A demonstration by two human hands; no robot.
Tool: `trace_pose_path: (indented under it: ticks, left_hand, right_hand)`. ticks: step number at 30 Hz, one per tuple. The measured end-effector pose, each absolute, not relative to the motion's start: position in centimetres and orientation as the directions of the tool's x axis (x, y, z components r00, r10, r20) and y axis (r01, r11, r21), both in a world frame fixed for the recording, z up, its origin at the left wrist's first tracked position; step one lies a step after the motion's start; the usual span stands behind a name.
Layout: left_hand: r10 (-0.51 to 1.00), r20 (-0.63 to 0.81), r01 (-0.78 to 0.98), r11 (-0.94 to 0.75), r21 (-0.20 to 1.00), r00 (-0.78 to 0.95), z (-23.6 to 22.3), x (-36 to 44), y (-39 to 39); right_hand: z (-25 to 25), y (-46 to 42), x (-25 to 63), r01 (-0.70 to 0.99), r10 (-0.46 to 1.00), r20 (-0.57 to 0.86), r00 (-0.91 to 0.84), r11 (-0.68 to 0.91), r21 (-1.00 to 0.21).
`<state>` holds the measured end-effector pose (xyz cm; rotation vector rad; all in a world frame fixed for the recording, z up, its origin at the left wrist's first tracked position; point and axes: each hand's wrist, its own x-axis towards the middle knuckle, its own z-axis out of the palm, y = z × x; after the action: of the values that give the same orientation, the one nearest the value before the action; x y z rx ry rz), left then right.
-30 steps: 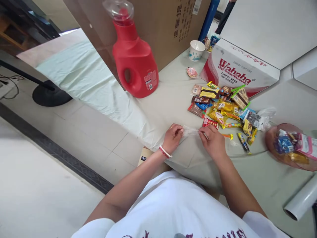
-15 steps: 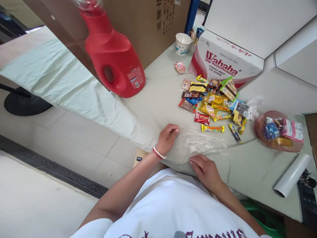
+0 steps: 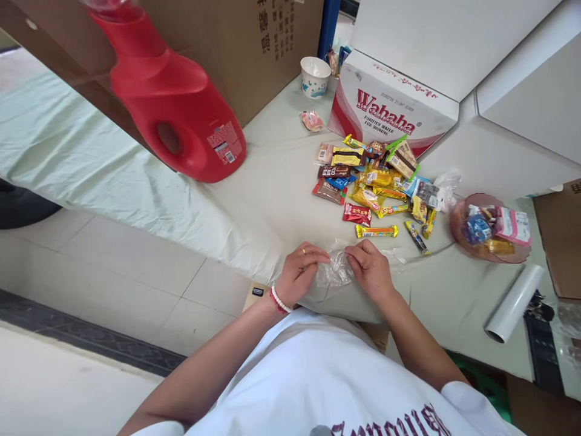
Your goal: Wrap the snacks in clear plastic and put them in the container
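A red jug (image 3: pixel 190 121) stands at the left of the desk (image 3: pixel 272 200). Right of it, near the desk's front edge, the left hand (image 3: pixel 299 272) has its fingers curved together, tips at the left side of a clear plastic bag (image 3: pixel 334 274); whether that grip has pinched the plastic I cannot tell. The bag lies crumpled between the two hands. It looks very light, limp and slippery, likely to cling to itself and tear if tugged hard, so the best hold is a gentle fingertip pinch on each side of its top edge. The right hand (image 3: pixel 372 272) seems to do just that: its grip is nearly closed, thumb and fingertips together on the bag's upper right. Just beyond is a yellow snack stick (image 3: pixel 376 231), with a pile of wrapped snacks (image 3: pixel 381 177) behind it. Farther right sit a pink bowl (image 3: pixel 457 233) and a white roll (image 3: pixel 517 303).
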<state>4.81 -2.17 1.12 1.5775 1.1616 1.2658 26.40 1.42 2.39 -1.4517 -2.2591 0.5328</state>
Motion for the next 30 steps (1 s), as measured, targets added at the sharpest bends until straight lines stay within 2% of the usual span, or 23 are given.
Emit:
trace_pose_path:
  ticks: [3,5,7,9,11,15,18,21,23,25,28,30]
  left_hand:
    - [0.969,0.230,0.451,-0.165,0.877,-0.093,1.0,5.8,0.0]
    - [0.971,0.239,0.611,-0.179,0.771,-0.017,0.8,6.9,1.5]
    - [0.961,0.231,0.685,-0.270,0.677,0.151,0.4,7.8,2.6]
    - [0.943,0.194,0.693,-0.331,0.640,0.271,0.0,8.2,3.2]
    - [0.955,0.136,0.681,-0.284,0.675,0.263,-0.1,7.8,3.3]
    - [0.998,0.052,0.575,-0.018,0.818,-0.042,0.6,5.3,2.9]
    - [0.967,0.024,0.455,0.096,0.885,-0.252,0.8,3.3,1.7]
    - [0.934,-0.034,0.410,0.188,0.892,-0.355,0.3,1.8,-0.3]
    - [0.937,-0.067,0.460,0.229,0.858,-0.343,0.1,1.0,-1.7]
    - [0.959,-0.020,0.574,0.186,0.798,-0.283,0.2,0.5,-3.0]
    - [0.977,0.169,0.766,-0.011,0.643,-0.127,1.3,0.3,-4.0]
    - [0.969,0.248,0.836,-0.148,0.529,0.014,2.4,0.7,-3.9]
  right_hand:
    - [2.6,0.3,26.8,0.740,0.904,0.141,-0.404,0.413,-0.530]
    - [2.8,-0.3,27.1,0.708,0.891,0.160,-0.424,0.436,-0.556]
    - [3.0,-0.8,27.6,0.688,0.879,0.178,-0.442,0.460,-0.562]
    - [3.3,-1.5,28.5,0.677,0.864,0.187,-0.467,0.486,-0.553]
    - [3.6,-2.5,29.8,0.659,0.843,0.208,-0.496,0.522,-0.542]
    - [3.5,-4.7,33.1,0.657,0.826,0.278,-0.490,0.559,-0.506]
    - [2.8,-5.6,35.1,0.700,0.864,0.239,-0.443,0.500,-0.509]
    - [2.4,-5.6,36.4,0.736,0.897,0.139,-0.420,0.426,-0.526]
    - [2.8,-5.1,36.9,0.724,0.893,0.081,-0.442,0.409,-0.556]
    - [3.7,-4.1,37.0,0.696,0.907,0.086,-0.411,0.374,-0.613]
    - [5.5,-1.9,36.0,0.674,0.958,0.131,-0.256,0.274,-0.686]
    - [6.5,0.1,34.2,0.661,0.960,0.117,-0.256,0.262,-0.703]
